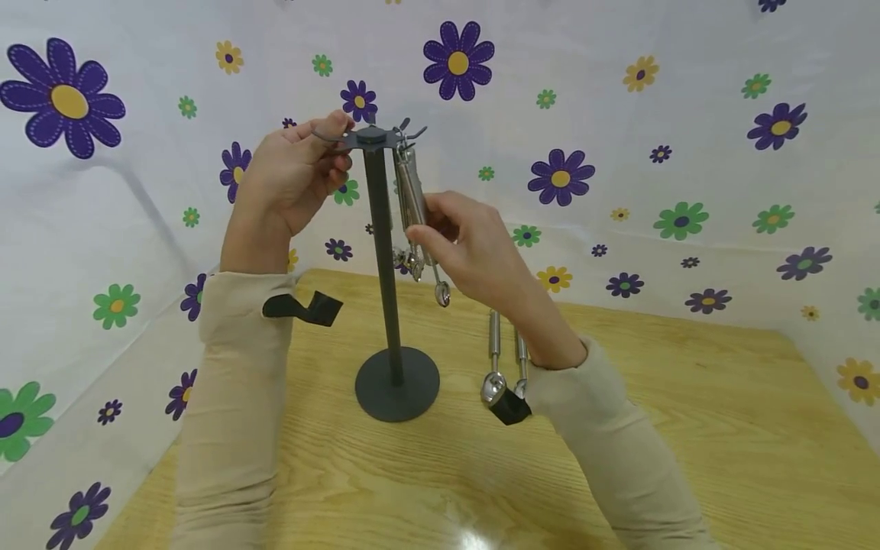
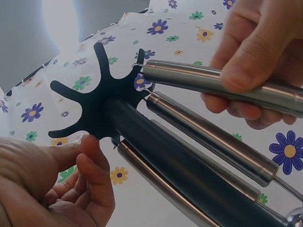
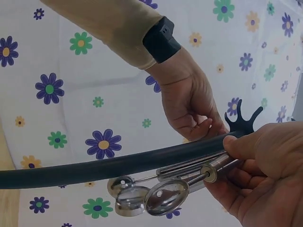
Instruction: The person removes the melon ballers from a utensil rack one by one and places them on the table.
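1. As far as I can judge, the work is past its middle: three scoops [image 2: 213, 137] hang from the stand [image 1: 383, 252], and a fourth, the held scoop [image 2: 184, 78], is up at the hooks [image 2: 102, 59].
2. What seems to be left is the pair of scoops [image 1: 493, 359] on the surface [image 1: 687, 428], to the right of the stand; the right forearm partly covers one of them. At least three hooks are bare.
3. The right hand [image 1: 474, 241] has its thumb and fingers closed around the handle of the held scoop.
4. The left hand [image 1: 296, 164] pinches the top of the stand between thumb and finger, on the side opposite to the scoops; its other fingers are loosely curled.
5. The held scoop is beside the pole, high above the surface. Its loop meets a hook, but whether it is fully over the tip I cannot tell.
6. Its long axis is steep, a little tilted: loop end up, bowl down and slightly to the right in the head view. Which way the hollow faces is not clear.
7. The pair on the surface point with handles away from the person and bowls toward the person.
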Action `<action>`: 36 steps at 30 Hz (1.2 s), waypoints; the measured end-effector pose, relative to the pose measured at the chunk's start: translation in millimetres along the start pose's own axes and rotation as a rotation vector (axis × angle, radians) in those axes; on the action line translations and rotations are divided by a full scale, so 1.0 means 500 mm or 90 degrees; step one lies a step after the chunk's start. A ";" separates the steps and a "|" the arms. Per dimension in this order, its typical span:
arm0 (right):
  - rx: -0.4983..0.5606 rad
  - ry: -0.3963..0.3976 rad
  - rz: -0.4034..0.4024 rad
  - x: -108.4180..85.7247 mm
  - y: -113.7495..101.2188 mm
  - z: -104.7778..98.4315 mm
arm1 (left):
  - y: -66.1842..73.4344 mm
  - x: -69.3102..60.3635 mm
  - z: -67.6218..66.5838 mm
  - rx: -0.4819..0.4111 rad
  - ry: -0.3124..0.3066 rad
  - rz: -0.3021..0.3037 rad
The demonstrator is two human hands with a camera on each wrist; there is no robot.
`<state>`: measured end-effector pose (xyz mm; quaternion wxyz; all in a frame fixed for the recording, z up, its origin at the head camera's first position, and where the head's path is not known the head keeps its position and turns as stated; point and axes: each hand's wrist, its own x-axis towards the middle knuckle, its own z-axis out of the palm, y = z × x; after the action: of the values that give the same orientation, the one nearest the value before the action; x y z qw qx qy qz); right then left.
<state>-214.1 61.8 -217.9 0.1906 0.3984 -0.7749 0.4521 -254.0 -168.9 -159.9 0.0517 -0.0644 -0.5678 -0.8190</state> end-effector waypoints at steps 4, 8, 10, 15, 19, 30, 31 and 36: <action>0.002 -0.011 0.032 -0.001 -0.007 0.009 | -0.006 -0.030 -0.008 0.013 0.067 0.108; -0.008 -0.026 0.050 0.003 -0.015 0.012 | -0.012 -0.086 -0.010 0.100 0.119 0.293; -0.015 -0.027 0.052 0.004 -0.018 0.011 | -0.014 -0.111 -0.004 0.169 0.136 0.355; -0.018 -0.021 0.068 0.005 -0.021 0.010 | -0.026 -0.141 0.018 0.308 0.141 0.436; -0.015 -0.023 0.088 0.001 -0.022 0.011 | -0.034 -0.139 0.025 0.343 0.137 0.443; -0.028 -0.024 0.092 -0.018 -0.047 0.004 | -0.032 -0.118 0.033 0.330 0.118 0.390; -0.024 -0.025 0.094 -0.019 -0.051 0.004 | -0.030 -0.116 0.033 0.314 0.115 0.375; -0.012 -0.012 0.107 -0.023 -0.060 0.007 | -0.024 -0.110 0.033 0.237 0.101 0.307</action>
<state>-183.3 55.5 -210.8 0.1486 0.3342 -0.8117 0.4555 -200.7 -148.7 -174.4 0.2995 -0.1221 -0.6707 -0.6675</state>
